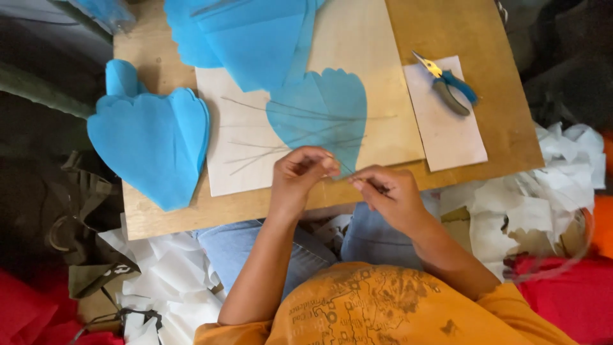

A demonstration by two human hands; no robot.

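A blue tissue-paper petal (322, 112) lies flat on a pale board (370, 57), with thin wires (306, 115) fanned over it. My left hand (300, 176) pinches the petal's narrow lower tip and the wire ends. My right hand (389, 195) is right beside it, fingers closed on the same thin wire ends at the board's near edge. Both hands meet just below the petal.
A stack of blue petals (150, 144) lies at the left of the brown table (504, 128). More blue paper (249, 35) sits at the back. Blue-handled pliers (447, 86) rest on a white card (450, 131). White paper scraps (536, 198) and red cloth (568, 294) surround my lap.
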